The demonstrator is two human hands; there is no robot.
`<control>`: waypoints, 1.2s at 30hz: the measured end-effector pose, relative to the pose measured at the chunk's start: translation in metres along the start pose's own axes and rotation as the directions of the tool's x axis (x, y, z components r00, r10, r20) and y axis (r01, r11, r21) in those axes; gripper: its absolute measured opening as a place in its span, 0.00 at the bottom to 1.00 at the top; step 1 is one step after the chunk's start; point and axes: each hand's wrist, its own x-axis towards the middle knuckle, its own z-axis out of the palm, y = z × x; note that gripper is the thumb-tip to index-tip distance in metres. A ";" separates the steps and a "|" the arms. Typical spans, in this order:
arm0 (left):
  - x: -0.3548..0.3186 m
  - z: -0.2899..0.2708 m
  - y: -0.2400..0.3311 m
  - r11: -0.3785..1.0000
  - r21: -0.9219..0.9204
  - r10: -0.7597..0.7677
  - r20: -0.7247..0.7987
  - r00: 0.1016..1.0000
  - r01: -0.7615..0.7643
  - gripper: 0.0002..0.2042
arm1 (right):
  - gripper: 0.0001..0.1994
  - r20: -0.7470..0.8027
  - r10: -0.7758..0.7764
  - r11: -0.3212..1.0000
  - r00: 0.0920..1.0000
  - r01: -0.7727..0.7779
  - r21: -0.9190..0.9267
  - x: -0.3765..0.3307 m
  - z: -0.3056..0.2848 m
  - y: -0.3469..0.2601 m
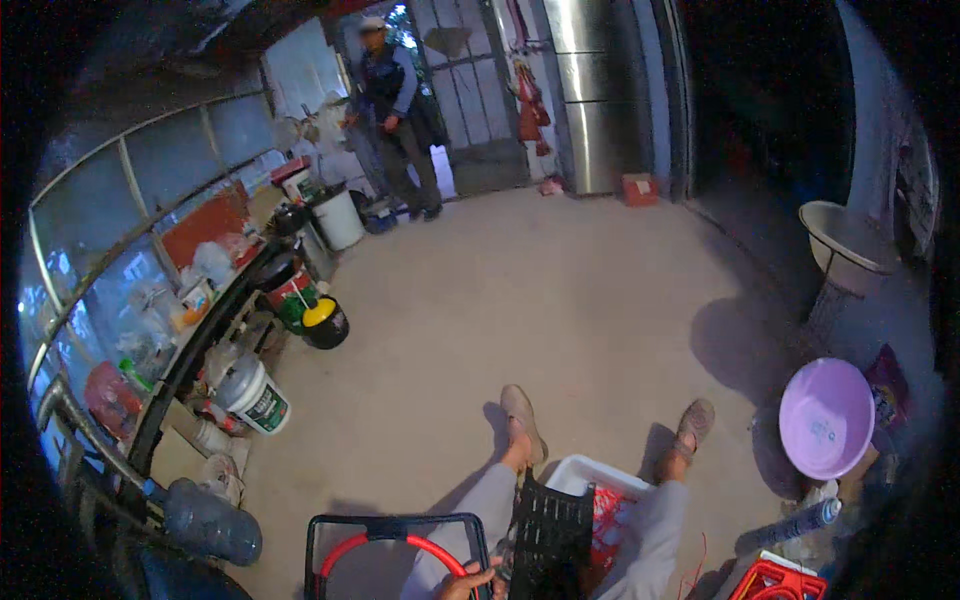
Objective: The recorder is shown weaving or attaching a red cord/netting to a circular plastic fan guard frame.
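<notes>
A hand [468, 584] at the lower edge, its fingers at the near right end of a red hoop [430, 545] that curves within a black frame [395, 522].
The fingers are bent beside the hoop, but dim light and the picture's edge crop them, so I cannot tell whether they grip it or which hand this is. Right of the frame, a black slotted crate [550, 530] stands between the 2 legs, in front of a white tub [575, 468] with red pieces [608, 510] in it. To the right is a purple basin [826, 415]; to the left, a clear blue jug [210, 522] and a white bucket [252, 392], with a black bucket topped in yellow [325, 322] farther off.
</notes>
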 end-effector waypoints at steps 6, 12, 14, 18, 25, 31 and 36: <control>0.031 -0.015 -0.013 0.994 -0.072 -0.081 0.071 0.994 0.086 0.06 | 0.19 -0.043 0.000 1.000 0.999 -0.001 -0.011 0.011 -0.025 0.022; 0.017 -0.005 -0.009 1.000 0.002 -0.002 0.109 0.994 0.001 0.07 | 0.17 -0.013 -0.019 1.000 1.000 0.019 0.009 0.011 -0.021 0.002; 0.014 0.003 -0.006 0.999 0.036 0.019 0.088 0.996 -0.023 0.05 | 0.16 0.002 -0.030 1.000 1.000 0.030 0.008 0.003 -0.026 -0.001; 0.006 0.010 -0.003 0.999 0.013 -0.043 0.065 0.997 0.042 0.04 | 0.15 0.025 -0.067 0.997 0.997 0.066 0.036 -0.008 -0.039 -0.013; -0.007 0.007 -0.003 1.000 0.002 -0.011 0.095 0.995 0.011 0.07 | 0.13 0.099 -0.156 0.984 0.983 0.147 0.097 -0.066 -0.084 -0.039; -0.010 -0.005 -0.001 0.997 -0.083 0.024 0.242 0.970 -0.004 0.12 | 0.12 0.201 -0.243 0.963 0.949 0.210 0.168 -0.140 -0.144 -0.060; -0.001 -0.007 -0.005 1.000 -0.015 0.023 0.253 0.967 -0.020 0.11 | 0.11 0.273 -0.225 0.970 0.935 0.188 0.154 -0.214 -0.211 -0.049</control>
